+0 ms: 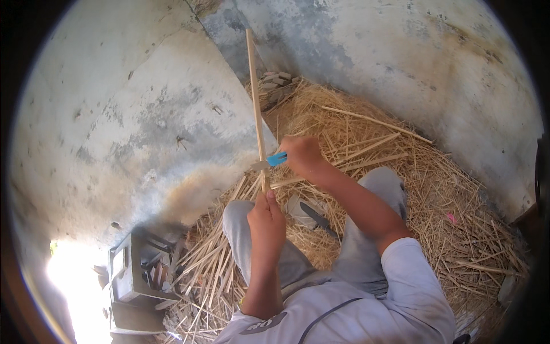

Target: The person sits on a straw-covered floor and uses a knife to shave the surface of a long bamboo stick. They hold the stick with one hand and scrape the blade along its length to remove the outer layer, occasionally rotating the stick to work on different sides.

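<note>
My left hand (266,221) is closed round the lower part of a long, pale bamboo strip (255,94), which stands nearly upright before me. In my right hand (303,155) is a knife with a blue handle (277,159). Its short blade lies across the strip, a little above my left thumb. Between my legs, a second knife with a dark blade (313,214) rests on a pale block (298,207). To the left of my knee lies a heap of split strips (215,258).
Shavings (452,229) cover the floor on the right, with longer strips (375,123) on top. Stained walls (132,114) rise left and ahead, with broken bricks (278,80) in the corner. A grey box-like casing (132,275) stands at lower left, beside a bright opening.
</note>
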Tool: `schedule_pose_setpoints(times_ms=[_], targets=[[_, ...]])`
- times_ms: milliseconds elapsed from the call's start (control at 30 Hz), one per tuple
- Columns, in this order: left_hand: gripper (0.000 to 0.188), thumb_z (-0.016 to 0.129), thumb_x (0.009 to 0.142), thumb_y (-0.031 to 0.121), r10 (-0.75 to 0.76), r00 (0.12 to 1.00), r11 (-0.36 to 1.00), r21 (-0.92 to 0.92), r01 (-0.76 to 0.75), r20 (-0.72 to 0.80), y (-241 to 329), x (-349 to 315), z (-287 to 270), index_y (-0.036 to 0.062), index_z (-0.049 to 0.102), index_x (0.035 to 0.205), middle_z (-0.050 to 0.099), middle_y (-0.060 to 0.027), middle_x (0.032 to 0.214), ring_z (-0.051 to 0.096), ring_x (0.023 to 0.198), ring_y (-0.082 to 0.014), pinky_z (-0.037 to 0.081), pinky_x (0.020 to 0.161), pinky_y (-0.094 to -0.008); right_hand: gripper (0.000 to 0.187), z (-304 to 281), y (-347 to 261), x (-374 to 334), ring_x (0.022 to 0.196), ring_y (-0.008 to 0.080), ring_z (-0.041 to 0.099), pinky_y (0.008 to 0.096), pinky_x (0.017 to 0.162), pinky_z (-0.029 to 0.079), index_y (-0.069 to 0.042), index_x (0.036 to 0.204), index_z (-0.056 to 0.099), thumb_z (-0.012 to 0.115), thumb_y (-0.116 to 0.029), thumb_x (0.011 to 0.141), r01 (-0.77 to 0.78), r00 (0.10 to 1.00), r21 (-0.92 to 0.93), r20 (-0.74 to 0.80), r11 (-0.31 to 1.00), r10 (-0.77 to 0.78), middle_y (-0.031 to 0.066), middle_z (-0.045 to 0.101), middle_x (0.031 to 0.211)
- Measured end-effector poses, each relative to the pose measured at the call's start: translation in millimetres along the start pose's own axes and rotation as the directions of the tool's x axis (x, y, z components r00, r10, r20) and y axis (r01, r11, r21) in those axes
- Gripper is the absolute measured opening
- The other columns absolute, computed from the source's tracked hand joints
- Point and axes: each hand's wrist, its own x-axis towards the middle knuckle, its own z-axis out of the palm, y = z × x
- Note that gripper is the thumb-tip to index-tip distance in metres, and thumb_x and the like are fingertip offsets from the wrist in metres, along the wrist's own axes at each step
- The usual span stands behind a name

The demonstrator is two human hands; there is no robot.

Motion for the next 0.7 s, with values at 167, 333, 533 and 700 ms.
schedule_pose_setpoints(times_ms=[167, 333, 533, 700], targets=[[0.038, 0.047, 0.106, 0.026, -0.074, 0.997, 0.997, 0.035, 0.073, 0.031, 9, -7, 8, -0.0017, 0.056, 0.082, 0.059, -0.0159, 0.063, 0.056, 0.056, -0.0277, 0.043, 0.056, -0.0398, 0.01, -24, 17, 33, 0.068, 0.0355, 0.07, 0.0426, 0.059, 0.055, 0.0, 0.083, 0.067, 0.066, -0.008, 0.078, -0.323, 0.935, -0.008, 0.153, 0.946, 0.32, 0.019, 0.068, 0.071], [0.027, 0.045, 0.106, 0.021, 0.064, 0.965, 0.994, 0.068, -0.083, 0.255, 15, -22, 15, -0.0003, 0.052, 0.091, 0.06, -0.0258, 0.068, 0.065, 0.067, -0.0433, 0.046, 0.055, -0.048, 0.019, -7, 88, 34, 0.071, 0.035, 0.071, 0.0432, 0.059, 0.055, 0.003, 0.086, 0.069, 0.068, -0.016, 0.085, -0.695, 0.716, 0.127, 0.023, 0.708, 0.698, 0.0222, 0.069, 0.077], [0.03, 0.047, 0.107, 0.027, -0.105, 0.858, 0.994, 0.034, 0.101, 0.504, -42, -84, -13, 0.0042, 0.053, 0.089, 0.054, -0.0138, 0.062, 0.057, 0.053, -0.0225, 0.046, 0.049, -0.0374, 0.042, -49, 119, 62, 0.045, 0.0233, 0.055, 0.0401, 0.043, 0.044, 0.001, 0.066, 0.061, 0.065, -0.031, 0.094, -0.722, 0.67, 0.159, -0.082, 0.674, 0.738, 0.0103, 0.054, 0.054], [0.032, 0.047, 0.107, 0.037, -0.328, 0.763, 0.741, -0.349, 0.573, 0.556, -67, -41, -41, 0.012, 0.049, 0.086, 0.041, 0.005, 0.062, 0.039, 0.05, -0.0049, 0.033, 0.044, -0.0228, 0.054, -64, 102, 51, 0.036, 0.0164, 0.037, 0.0365, 0.037, 0.031, -0.002, 0.059, 0.054, 0.052, -0.034, 0.103, -0.696, 0.718, 0.181, 0.186, 0.695, 0.671, 0.002, 0.039, 0.046]])
